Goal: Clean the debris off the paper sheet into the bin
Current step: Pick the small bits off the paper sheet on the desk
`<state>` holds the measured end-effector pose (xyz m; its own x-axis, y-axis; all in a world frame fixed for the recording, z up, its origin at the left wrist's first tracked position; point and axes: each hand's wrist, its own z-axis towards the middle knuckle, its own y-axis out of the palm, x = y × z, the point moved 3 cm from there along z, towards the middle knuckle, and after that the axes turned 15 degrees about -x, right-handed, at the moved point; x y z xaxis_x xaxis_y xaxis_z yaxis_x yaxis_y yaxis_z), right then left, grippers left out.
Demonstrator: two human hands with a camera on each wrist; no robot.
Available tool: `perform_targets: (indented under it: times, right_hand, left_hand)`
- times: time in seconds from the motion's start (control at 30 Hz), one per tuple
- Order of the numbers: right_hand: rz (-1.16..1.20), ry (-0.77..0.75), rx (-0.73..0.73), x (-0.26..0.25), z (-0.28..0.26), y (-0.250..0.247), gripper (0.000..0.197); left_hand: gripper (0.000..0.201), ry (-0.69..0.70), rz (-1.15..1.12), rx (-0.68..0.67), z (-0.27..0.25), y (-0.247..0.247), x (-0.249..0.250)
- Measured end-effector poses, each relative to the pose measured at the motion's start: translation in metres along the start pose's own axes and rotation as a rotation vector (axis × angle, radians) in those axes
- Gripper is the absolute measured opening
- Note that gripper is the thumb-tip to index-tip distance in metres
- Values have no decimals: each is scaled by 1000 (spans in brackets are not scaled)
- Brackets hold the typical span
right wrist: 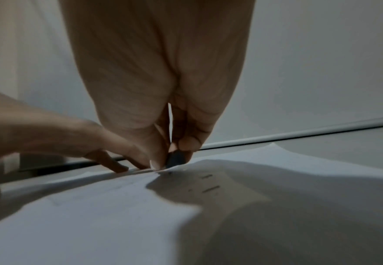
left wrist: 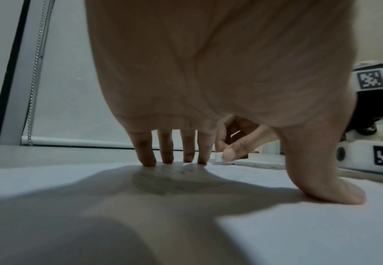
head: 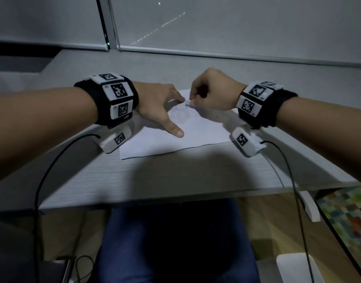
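Observation:
A white paper sheet (head: pixel 196 137) lies on the grey desk, with a grey pencil scribble (head: pixel 179 115) near its far side. My left hand (head: pixel 172 114) presses the sheet down, fingers straight and spread and thumb flat, around the scribble (left wrist: pixel 177 181). My right hand (head: pixel 192 101) pinches a small white eraser (head: pixel 187 102) between thumb and fingers, its end on the paper just beyond the scribble. The left wrist view shows the eraser (left wrist: pixel 218 157) beside my left fingertips (left wrist: pixel 168 156). A few dark debris shreds (right wrist: pixel 211 189) lie on the paper (right wrist: pixel 95 224) close to my right hand (right wrist: pixel 172 159).
The desk's front edge (head: pixel 175 199) is near my lap. A white container (head: pixel 298 268) stands on the floor at the lower right. Black cables (head: pixel 44 176) hang from both wrist cameras. A window blind's bottom rail (head: pixel 216 53) runs along the back of the desk.

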<state>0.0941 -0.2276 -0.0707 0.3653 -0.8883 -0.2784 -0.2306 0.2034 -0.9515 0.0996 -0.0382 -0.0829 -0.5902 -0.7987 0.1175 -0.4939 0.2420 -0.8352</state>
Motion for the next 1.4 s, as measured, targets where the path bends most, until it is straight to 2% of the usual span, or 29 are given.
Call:
perform_targets:
  times: [0.17, 0.3, 0.57, 0.67, 0.77, 0.97, 1.03, 1.2, 1.4]
  right_hand:
    - [-42, 80, 25, 2, 15, 5, 12]
    - [-68, 65, 19, 0, 13, 8, 12]
    - [-23, -27, -68, -10, 2, 9, 10]
    - [15, 55, -17, -4, 9, 4, 9]
    - [5, 124, 22, -1, 17, -1, 10]
    - [28, -61, -65, -24, -1, 15, 11]
    - [55, -44, -60, -21, 1, 13, 9]
    - [54, 117, 54, -6, 17, 4, 11]
    - [90, -37, -34, -30, 1, 17, 10]
  left_hand:
    - [151, -86, 61, -100, 2, -3, 1]
    - [138, -100, 47, -94, 6, -9, 10]
    - [129, -139, 35, -70, 9, -5, 7]
    - [140, -167, 43, -101, 12, -6, 8]
    - [143, -196, 61, -136, 13, -8, 12]
    - [121, -189, 55, -117, 12, -10, 15]
    - [127, -196, 58, -103, 12, -10, 15]
    - [148, -205, 48, -120, 11, -10, 15]
    - [123, -173, 31, -102, 13, -8, 12]
